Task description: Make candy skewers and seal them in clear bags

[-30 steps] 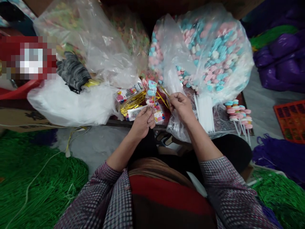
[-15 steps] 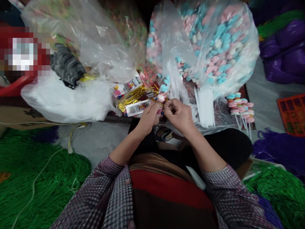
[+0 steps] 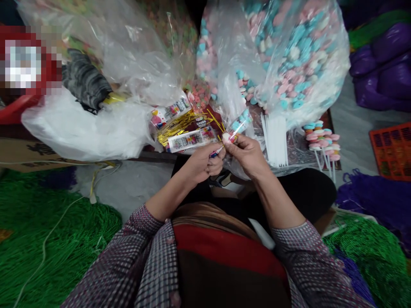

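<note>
My right hand [image 3: 248, 156] is closed around the lower part of a bagged candy skewer [image 3: 240, 122], whose blue and pink pieces show through a clear printed wrapper. Just left of it, my left hand [image 3: 204, 164] pinches the gathered end of that wrapper, a bit of blue and white print showing at the fingertips. A short gold strip sits where the fingertips meet, mostly hidden. Beyond my left hand lie loose gold twist ties [image 3: 176, 129] and flat printed wrappers [image 3: 192, 140].
White sticks [image 3: 276, 139] lie in a bundle right of my hands, with unwrapped candy skewers [image 3: 323, 139] beyond. Behind are a big bag of pink and blue candies [image 3: 298, 64] and a white plastic bag [image 3: 86, 128]. Green netting [image 3: 54, 239] covers the floor at left.
The bagged skewer has passed from my left hand to my right and now leans to the right. My left hand has moved down onto the wrapper's gathered end.
</note>
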Available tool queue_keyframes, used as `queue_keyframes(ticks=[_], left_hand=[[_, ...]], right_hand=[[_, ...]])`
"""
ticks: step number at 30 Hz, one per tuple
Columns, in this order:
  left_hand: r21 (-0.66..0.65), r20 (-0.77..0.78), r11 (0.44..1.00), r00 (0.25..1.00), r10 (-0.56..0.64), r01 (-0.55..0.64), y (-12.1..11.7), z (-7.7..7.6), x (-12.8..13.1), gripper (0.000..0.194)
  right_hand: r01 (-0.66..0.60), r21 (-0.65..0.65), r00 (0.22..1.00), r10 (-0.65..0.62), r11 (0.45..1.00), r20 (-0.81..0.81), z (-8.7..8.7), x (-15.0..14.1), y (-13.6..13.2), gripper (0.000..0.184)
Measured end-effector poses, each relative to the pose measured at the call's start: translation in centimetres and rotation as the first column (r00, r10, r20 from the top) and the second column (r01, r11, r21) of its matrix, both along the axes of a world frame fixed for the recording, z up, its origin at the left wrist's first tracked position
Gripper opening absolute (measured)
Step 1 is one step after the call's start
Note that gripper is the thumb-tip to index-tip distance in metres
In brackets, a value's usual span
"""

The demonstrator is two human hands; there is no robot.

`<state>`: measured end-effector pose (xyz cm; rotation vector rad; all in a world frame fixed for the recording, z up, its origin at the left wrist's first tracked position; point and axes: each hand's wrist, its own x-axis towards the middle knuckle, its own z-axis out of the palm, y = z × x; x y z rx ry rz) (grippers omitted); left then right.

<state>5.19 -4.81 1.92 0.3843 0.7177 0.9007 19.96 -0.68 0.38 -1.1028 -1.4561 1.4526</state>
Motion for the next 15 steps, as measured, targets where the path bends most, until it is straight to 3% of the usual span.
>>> queue_keyframes(ticks=[5, 8, 11, 13, 15], left_hand=[[-0.078, 0.111, 0.979, 0.978, -0.179, 0.188, -0.3, 0.8, -0.3, 0.050], [-0.084, 0.136, 0.981, 0.977, -0.163, 0.175, -0.3, 1.1, 0.1, 0.050], [-0.043, 0.080, 0.996, 0.994, -0.075, 0.079, -0.2, 1.0, 0.7, 0.045], [0.017, -0.052, 0.999, 0.998, 0.029, -0.028, 0.1, 0.4, 1.3, 0.041], [0.124, -0.271, 0.983, 0.948, 0.164, -0.134, 0.4, -0.4, 1.6, 0.038]], right_hand=[[-0.159, -0.045, 0.978, 0.152, 0.986, -0.145, 0.0, 1.2, 0.1, 0.036], [-0.132, -0.033, 0.982, 0.127, 0.991, -0.136, -0.4, 1.2, -0.2, 0.030], [0.061, 0.145, 0.998, -0.059, 0.988, -0.015, -1.0, 0.7, -0.3, 0.028], [0.099, 0.347, 0.978, -0.155, 0.933, 0.138, -1.2, 0.5, -0.3, 0.028], [0.050, 0.520, 0.935, -0.223, 0.853, 0.275, -1.4, 0.6, -0.3, 0.028]])
